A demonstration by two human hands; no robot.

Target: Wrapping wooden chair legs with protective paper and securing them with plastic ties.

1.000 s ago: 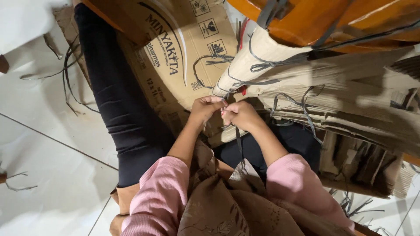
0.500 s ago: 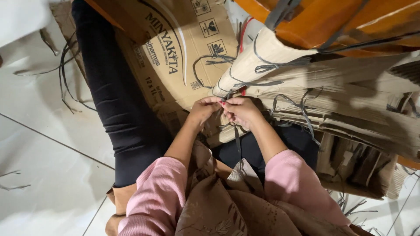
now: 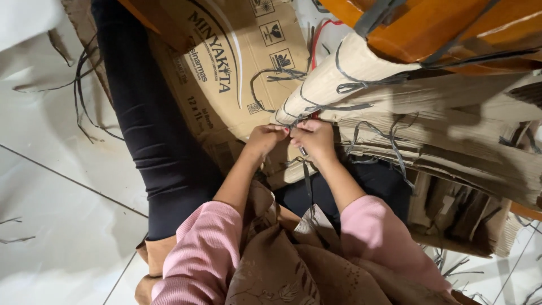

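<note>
Cardboard, pale tan, rolled into a thick bundle (image 3: 339,79) and bound with dark grey plastic strapping (image 3: 350,87), is lying tilted across the middle of the scene, its near end meeting both hands.

Left hand (image 3: 265,138): resting against the bundle's near end, fingers (image 3: 276,131) curled narrow and pinching at the strapping there; what exactly sits inside the pinch cannot be told.

Right hand (image 3: 313,138): touching the left hand, fingers (image 3: 299,129) bent close together around the same spot, with a loose dark strap end (image 3: 306,181) hanging down from beneath it.

Pink ribbed sleeves (image 3: 203,254) are covering both forearms up to the elbow; a brown patterned cloth (image 3: 282,265) is lying over the lap between them.

Black-clad leg (image 3: 152,130) is stretching out to the left of the hands over a flattened brown cardboard box with printed symbols (image 3: 237,62).

Stacked flat corrugated cardboard sheets (image 3: 451,147) are lying to the right of the hands, beneath the bundle's far side.

Orange wooden furniture piece (image 3: 435,22) is standing above the stack at the upper right.

White tiled floor (image 3: 51,186) is carrying scattered dark strap offcuts (image 3: 84,107) on the left.
</note>
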